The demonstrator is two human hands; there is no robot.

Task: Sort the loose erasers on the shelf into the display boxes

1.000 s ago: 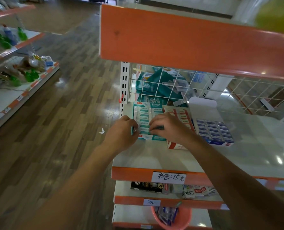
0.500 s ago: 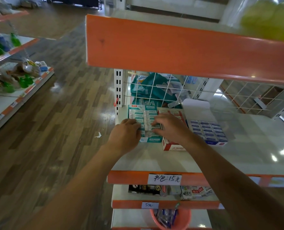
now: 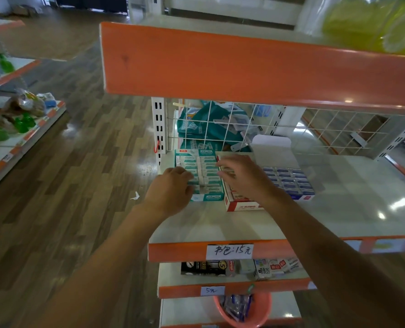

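Entry: white shelf (image 3: 220,223) with an orange front edge, carrying three open display boxes in a row at its left rear. Far left, teal display box (image 3: 211,197), packed with rows of erasers (image 3: 207,165) in white-and-teal sleeves; the sleeve print is too small to read. Against its right side, red display box (image 3: 244,205), contents mostly hidden under the right hand, white lettering on its front wall blurred. Further right, blue display box (image 3: 289,183) of blue-sleeved erasers, white lid flap standing up behind it. Position of left hand (image 3: 170,190): at the teal box's near-left corner, grip narrow, fingers curled down onto the rows; whether an eraser is pinched cannot be told. Position of right hand (image 3: 241,176): over the seam between the teal and red boxes, grip wide, fingers spread and motion-blurred, nothing seen in it. Handwritten price tag (image 3: 229,250) on the shelf edge reads "书包:15元". Below, lower shelf (image 3: 184,292) with small tag (image 3: 212,290) reading "5元" and assorted small packs (image 3: 263,268). Beneath, orange basket (image 3: 265,311). Behind the boxes, white wire grid (image 3: 244,129).
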